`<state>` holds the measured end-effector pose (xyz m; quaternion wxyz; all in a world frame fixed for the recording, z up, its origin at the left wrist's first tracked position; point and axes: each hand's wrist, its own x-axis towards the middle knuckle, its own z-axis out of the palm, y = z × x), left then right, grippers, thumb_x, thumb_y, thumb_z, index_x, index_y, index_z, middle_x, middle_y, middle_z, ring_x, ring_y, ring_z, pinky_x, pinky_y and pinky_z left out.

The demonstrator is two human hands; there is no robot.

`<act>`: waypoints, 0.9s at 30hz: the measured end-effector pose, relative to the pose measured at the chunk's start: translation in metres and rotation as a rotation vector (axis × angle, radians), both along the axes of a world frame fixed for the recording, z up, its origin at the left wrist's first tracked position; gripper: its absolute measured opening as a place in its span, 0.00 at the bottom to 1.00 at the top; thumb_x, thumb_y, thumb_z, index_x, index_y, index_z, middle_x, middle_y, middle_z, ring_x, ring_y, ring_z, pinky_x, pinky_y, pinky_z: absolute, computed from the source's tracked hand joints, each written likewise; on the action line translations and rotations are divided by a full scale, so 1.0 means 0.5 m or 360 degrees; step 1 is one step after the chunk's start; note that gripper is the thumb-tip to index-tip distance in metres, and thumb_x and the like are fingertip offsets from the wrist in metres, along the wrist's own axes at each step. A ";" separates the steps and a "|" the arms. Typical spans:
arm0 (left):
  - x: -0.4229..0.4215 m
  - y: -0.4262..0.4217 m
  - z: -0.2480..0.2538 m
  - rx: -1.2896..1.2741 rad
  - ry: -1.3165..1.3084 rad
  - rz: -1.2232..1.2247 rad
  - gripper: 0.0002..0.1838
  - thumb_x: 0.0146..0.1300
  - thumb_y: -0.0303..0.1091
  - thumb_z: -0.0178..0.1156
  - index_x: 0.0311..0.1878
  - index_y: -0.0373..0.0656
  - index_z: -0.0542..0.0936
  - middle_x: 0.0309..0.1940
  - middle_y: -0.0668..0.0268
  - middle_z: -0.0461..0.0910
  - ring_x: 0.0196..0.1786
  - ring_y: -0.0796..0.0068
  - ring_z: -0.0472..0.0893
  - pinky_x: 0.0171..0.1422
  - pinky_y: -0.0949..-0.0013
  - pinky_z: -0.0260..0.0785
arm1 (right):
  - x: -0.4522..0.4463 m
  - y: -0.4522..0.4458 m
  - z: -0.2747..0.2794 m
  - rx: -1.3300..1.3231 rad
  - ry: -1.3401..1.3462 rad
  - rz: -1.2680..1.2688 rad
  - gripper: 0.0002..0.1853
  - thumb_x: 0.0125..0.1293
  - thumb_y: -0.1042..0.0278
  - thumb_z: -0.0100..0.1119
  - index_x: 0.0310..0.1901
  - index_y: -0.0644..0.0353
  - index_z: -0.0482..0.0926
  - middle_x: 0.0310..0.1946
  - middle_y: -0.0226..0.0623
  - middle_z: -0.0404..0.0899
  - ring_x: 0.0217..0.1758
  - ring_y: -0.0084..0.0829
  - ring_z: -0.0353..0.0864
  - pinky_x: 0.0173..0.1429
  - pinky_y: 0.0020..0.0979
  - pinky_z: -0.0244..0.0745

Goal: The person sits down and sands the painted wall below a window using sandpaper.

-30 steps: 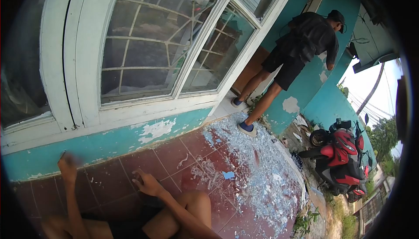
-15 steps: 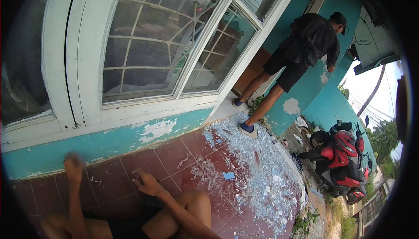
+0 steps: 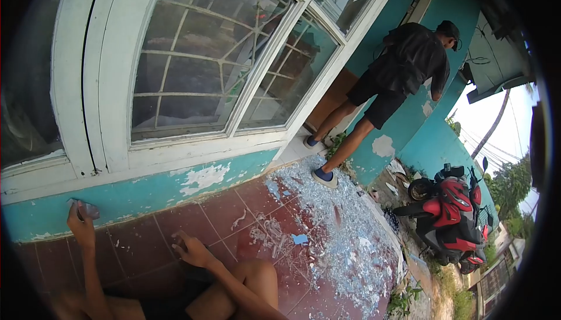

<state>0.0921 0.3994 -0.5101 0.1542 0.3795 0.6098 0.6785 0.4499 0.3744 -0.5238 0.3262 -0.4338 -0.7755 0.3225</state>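
Note:
My left hand [image 3: 80, 228] grips a small, flat, greyish-brown piece [image 3: 89, 210] near its fingertips. Its exact kind I cannot make out. The piece is at the turquoise lower wall [image 3: 134, 194], below the white window frame. Over the red tiled floor [image 3: 187, 221], in front of my bent knee [image 3: 260, 279], my right hand [image 3: 191, 251] has its fingers apart and loosely bent, with nothing visible in them. Paint is peeling from the wall in whitish patches.
Pale blue flakes and debris [image 3: 345, 244] cover the floor to the right. A person in dark clothes [image 3: 409, 63] stands facing the turquoise wall near the doorway. A red and black motorbike [image 3: 450, 209] is parked outside, beyond the tiled floor's edge.
My left hand and the piece in it have shifted left and slightly up along the wall. The whole view has also moved a little; my right hand stays nearly where it was.

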 end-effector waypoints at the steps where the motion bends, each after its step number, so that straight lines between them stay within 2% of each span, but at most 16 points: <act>1: -0.015 0.002 -0.008 0.0005 0.0224 0.0122 0.12 0.76 0.31 0.52 0.42 0.28 0.76 0.30 0.45 0.77 0.33 0.39 0.79 0.42 0.49 0.71 | 0.003 -0.005 -0.002 0.0026 0.0021 -0.0003 0.18 0.70 0.71 0.63 0.58 0.60 0.72 0.32 0.45 0.82 0.31 0.43 0.83 0.37 0.39 0.75; 2: -0.027 0.012 -0.037 -0.0008 0.0223 0.0111 0.12 0.76 0.31 0.52 0.42 0.28 0.76 0.30 0.45 0.77 0.33 0.39 0.79 0.42 0.49 0.71 | 0.004 -0.006 -0.002 0.0013 0.0019 -0.0012 0.18 0.70 0.71 0.63 0.58 0.60 0.72 0.32 0.45 0.82 0.31 0.43 0.83 0.37 0.39 0.75; 4: -0.037 0.019 -0.106 -0.0121 0.0975 0.0027 0.15 0.77 0.33 0.53 0.41 0.27 0.75 0.29 0.46 0.77 0.32 0.44 0.81 0.40 0.50 0.72 | 0.000 -0.002 0.007 -0.0122 0.0016 -0.0024 0.18 0.70 0.71 0.63 0.58 0.61 0.72 0.31 0.44 0.81 0.31 0.42 0.83 0.38 0.39 0.76; 5: -0.030 0.020 -0.113 -0.0124 0.0972 0.0042 0.15 0.77 0.33 0.53 0.41 0.27 0.75 0.29 0.46 0.77 0.32 0.44 0.81 0.40 0.50 0.72 | -0.005 -0.001 0.005 -0.0121 0.0013 -0.0009 0.18 0.70 0.71 0.63 0.58 0.61 0.72 0.31 0.44 0.81 0.31 0.42 0.83 0.38 0.39 0.76; 7: -0.011 0.028 -0.114 -0.0138 0.1254 0.0000 0.13 0.76 0.31 0.53 0.40 0.28 0.74 0.29 0.45 0.77 0.34 0.40 0.79 0.42 0.50 0.71 | -0.013 0.001 0.005 -0.0068 0.0049 0.0013 0.18 0.70 0.71 0.62 0.58 0.61 0.72 0.32 0.44 0.81 0.30 0.41 0.83 0.38 0.39 0.76; 8: 0.001 0.024 -0.079 -0.0121 0.1247 0.0010 0.13 0.76 0.31 0.53 0.40 0.28 0.74 0.29 0.45 0.77 0.34 0.40 0.79 0.42 0.50 0.71 | -0.012 0.003 0.006 -0.0048 0.0042 0.0015 0.18 0.70 0.71 0.62 0.58 0.61 0.72 0.32 0.44 0.81 0.30 0.41 0.83 0.38 0.39 0.76; 10: 0.021 0.005 0.001 -0.0053 -0.0164 -0.0216 0.08 0.73 0.26 0.53 0.38 0.29 0.74 0.29 0.43 0.75 0.38 0.31 0.73 0.45 0.47 0.68 | -0.009 -0.003 0.003 -0.0098 -0.0083 0.0032 0.18 0.70 0.71 0.62 0.59 0.62 0.72 0.32 0.44 0.81 0.30 0.41 0.83 0.37 0.39 0.76; 11: 0.017 0.016 -0.012 -0.0059 -0.0159 -0.0235 0.08 0.73 0.26 0.53 0.38 0.29 0.74 0.29 0.43 0.75 0.38 0.31 0.73 0.45 0.47 0.68 | -0.006 -0.001 0.000 -0.0103 -0.0077 0.0014 0.18 0.70 0.71 0.62 0.59 0.62 0.72 0.32 0.44 0.81 0.30 0.41 0.83 0.37 0.39 0.76; 13: 0.003 0.019 -0.073 -0.0054 0.0924 -0.0004 0.08 0.72 0.25 0.52 0.38 0.28 0.74 0.29 0.43 0.75 0.36 0.32 0.74 0.43 0.47 0.69 | -0.003 -0.005 -0.008 0.0024 0.0097 0.0018 0.18 0.70 0.71 0.62 0.59 0.62 0.72 0.32 0.44 0.81 0.30 0.40 0.82 0.36 0.38 0.75; 16: 0.012 0.018 -0.121 -0.0186 0.1160 -0.0104 0.09 0.72 0.25 0.53 0.38 0.27 0.75 0.29 0.42 0.75 0.36 0.33 0.74 0.43 0.47 0.68 | -0.011 -0.002 0.021 -0.0170 -0.0048 -0.0017 0.18 0.70 0.72 0.62 0.59 0.62 0.71 0.31 0.43 0.81 0.30 0.39 0.83 0.37 0.38 0.75; 17: 0.009 0.014 -0.096 -0.0175 0.1154 -0.0093 0.09 0.72 0.25 0.53 0.38 0.27 0.75 0.29 0.42 0.75 0.36 0.33 0.74 0.43 0.47 0.68 | -0.010 0.001 0.018 -0.0156 -0.0054 -0.0010 0.18 0.70 0.72 0.62 0.59 0.62 0.71 0.31 0.43 0.81 0.30 0.39 0.83 0.37 0.38 0.75; 19: 0.006 0.010 -0.027 -0.0150 0.0748 -0.0033 0.09 0.72 0.24 0.52 0.37 0.27 0.75 0.30 0.41 0.75 0.36 0.32 0.74 0.42 0.48 0.68 | -0.007 0.001 -0.002 -0.0050 -0.0016 0.0020 0.18 0.70 0.72 0.62 0.59 0.62 0.71 0.31 0.43 0.81 0.31 0.39 0.83 0.36 0.37 0.75; 23: 0.000 0.009 -0.078 -0.0215 0.0755 -0.0019 0.09 0.71 0.24 0.53 0.37 0.26 0.74 0.30 0.40 0.75 0.36 0.32 0.74 0.42 0.48 0.68 | -0.006 -0.006 -0.013 0.0094 0.0093 0.0029 0.19 0.70 0.72 0.62 0.60 0.61 0.71 0.31 0.43 0.81 0.31 0.37 0.83 0.36 0.36 0.75; 25: 0.003 0.027 -0.138 -0.0165 0.1277 -0.0158 0.09 0.72 0.24 0.51 0.38 0.26 0.75 0.31 0.40 0.76 0.36 0.32 0.75 0.42 0.47 0.68 | -0.014 -0.002 0.014 -0.0125 0.0052 0.0021 0.19 0.70 0.72 0.63 0.60 0.61 0.71 0.32 0.43 0.81 0.31 0.37 0.83 0.37 0.36 0.75; 27: 0.006 0.022 -0.098 -0.0142 0.1209 -0.0040 0.09 0.72 0.24 0.51 0.38 0.26 0.75 0.32 0.40 0.77 0.37 0.32 0.76 0.43 0.46 0.68 | -0.018 -0.005 0.013 -0.0079 0.0065 0.0040 0.19 0.70 0.72 0.63 0.59 0.61 0.71 0.31 0.43 0.81 0.31 0.37 0.83 0.37 0.37 0.75</act>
